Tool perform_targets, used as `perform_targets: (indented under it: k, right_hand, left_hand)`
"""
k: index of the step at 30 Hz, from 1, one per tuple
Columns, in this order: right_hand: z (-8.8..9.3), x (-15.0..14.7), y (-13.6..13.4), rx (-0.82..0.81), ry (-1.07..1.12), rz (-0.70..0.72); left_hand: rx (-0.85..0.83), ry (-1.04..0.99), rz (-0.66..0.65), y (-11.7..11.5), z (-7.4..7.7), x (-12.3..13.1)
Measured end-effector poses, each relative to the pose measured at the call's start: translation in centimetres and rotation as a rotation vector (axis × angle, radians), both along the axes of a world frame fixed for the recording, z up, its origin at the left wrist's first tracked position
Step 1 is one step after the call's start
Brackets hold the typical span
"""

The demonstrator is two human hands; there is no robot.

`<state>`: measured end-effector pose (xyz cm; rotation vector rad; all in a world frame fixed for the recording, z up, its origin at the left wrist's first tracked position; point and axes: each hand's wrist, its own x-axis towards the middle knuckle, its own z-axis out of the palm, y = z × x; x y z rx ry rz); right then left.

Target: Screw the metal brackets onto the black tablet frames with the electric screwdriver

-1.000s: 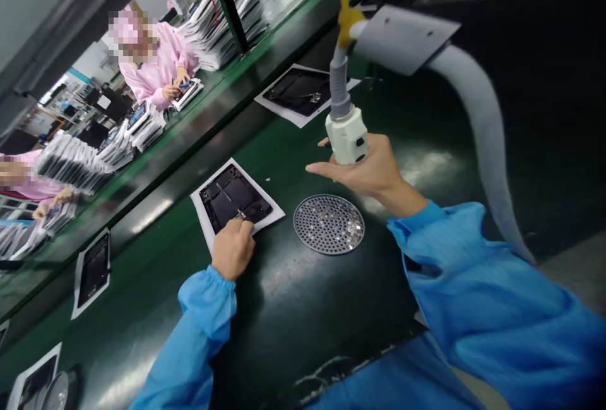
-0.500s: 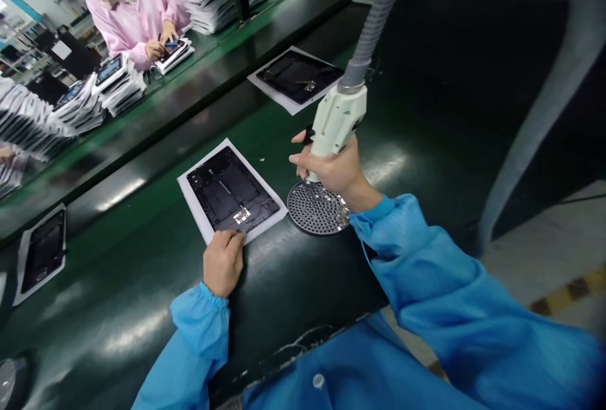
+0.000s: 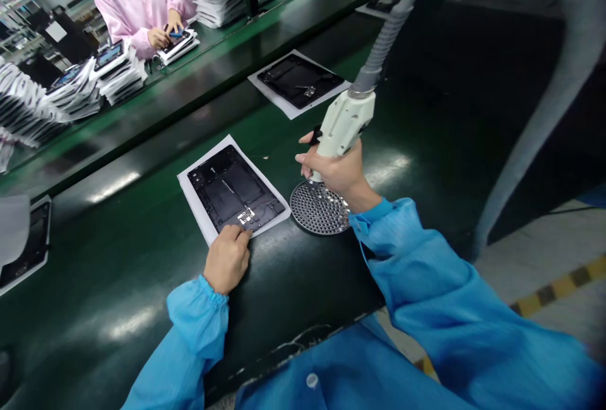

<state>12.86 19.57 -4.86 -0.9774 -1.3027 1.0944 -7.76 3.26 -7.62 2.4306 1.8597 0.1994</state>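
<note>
Right hand (image 3: pixel 344 173) has fingers wrapped round a nose-down electric screwdriver (image 3: pixel 344 122); left hand (image 3: pixel 228 258) just curls its at the tablet shell (image 3: pixel 233 189), lengthwise toward the bench (image 3: pixel 303 277)'s near edge.

Your right hand (image 3: pixel 348 173) hides part of the white driver (image 3: pixel 344 120) — its tip is too small to tell — and the right rim of the perforated disc (image 3: pixel 315 211). Your left hand (image 3: pixel 227 259) covers some of the near edge of the white sheet (image 3: pixel 197 205). Far left, a pale flap (image 3: pixel 12 227) hides part of a black shell (image 3: pixel 38 236), both cut off by the view's edge.
</note>
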Motion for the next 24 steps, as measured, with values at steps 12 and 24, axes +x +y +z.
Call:
perform_targets:
  k: [12,24]
  right_hand:
    - [0.1,0.1,-0.2,0.030,0.017,0.037]
    - [0.7,0.0,-0.7,0.060,0.046,-0.034]
  left_hand:
    - [-0.092,0.018,0.004,-1.9,1.5,1.2]
    - [-0.278,-0.339,0.130,-0.5,4.6,-0.1]
